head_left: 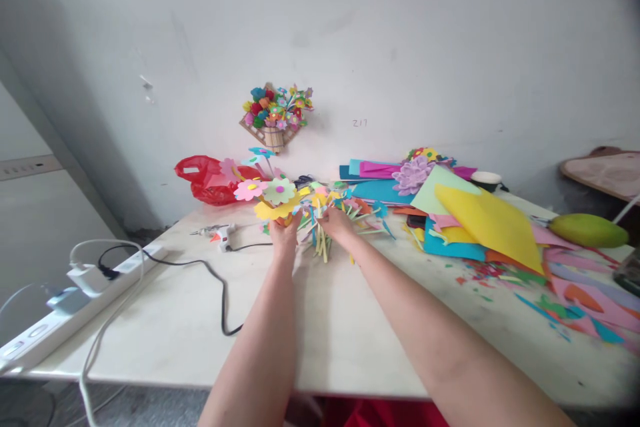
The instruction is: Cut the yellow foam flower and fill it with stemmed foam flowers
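My left hand [285,232] is closed around the base of a bunch of craft foam flowers, at the middle of the table. A pale green flower [279,191] and a pink flower [251,189] stand up from this bunch, with a scalloped yellow piece [274,211] beneath them. To its right, my right hand [339,223] has its fingertips together among loose foam flowers with pale green stems [323,248]. What those fingertips pinch is too small to make out. More loose blue flowers [381,209] lie just beyond the right hand.
A glue gun [225,237] and its black cord lie left, near a white power strip [125,267]. Behind is a red plastic bag [200,177]. Foam sheets [485,220], scraps and a green-yellow fruit [587,230] cover the right side. A flower basket [274,138] hangs on the wall.
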A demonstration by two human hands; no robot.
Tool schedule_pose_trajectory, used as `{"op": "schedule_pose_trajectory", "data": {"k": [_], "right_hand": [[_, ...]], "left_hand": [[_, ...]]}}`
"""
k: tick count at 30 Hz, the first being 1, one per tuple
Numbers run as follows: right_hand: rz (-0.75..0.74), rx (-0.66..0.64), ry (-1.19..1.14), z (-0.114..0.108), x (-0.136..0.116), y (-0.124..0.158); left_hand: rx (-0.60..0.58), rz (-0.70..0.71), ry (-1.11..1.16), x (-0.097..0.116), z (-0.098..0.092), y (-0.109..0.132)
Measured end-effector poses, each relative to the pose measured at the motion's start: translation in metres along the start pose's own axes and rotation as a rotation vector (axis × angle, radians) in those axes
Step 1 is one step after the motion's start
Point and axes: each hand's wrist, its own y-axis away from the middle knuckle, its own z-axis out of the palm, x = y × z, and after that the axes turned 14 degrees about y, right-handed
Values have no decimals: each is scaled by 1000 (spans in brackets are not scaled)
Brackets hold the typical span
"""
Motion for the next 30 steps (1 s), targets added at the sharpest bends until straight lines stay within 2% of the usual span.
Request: {"op": "schedule_pose_trajectory", "data": {"k": [8,16,19,25,30], "right_hand": [[21,-83,162,11,-14,8],[39,-93,156,16,-15,3],[44,-88,145,14,-12,1],[198,-51,-43,6,4,-4],[247,-72,-108,3,20,-11]], "left_hand": [[-37,-68,-19,4,1,4],[-40,-91,-18,7,3,6],[-34,-98,-28,6,3,5],[-24,-126,-28,5,1,3],[-32,-131,-27,4,0,3]]}}
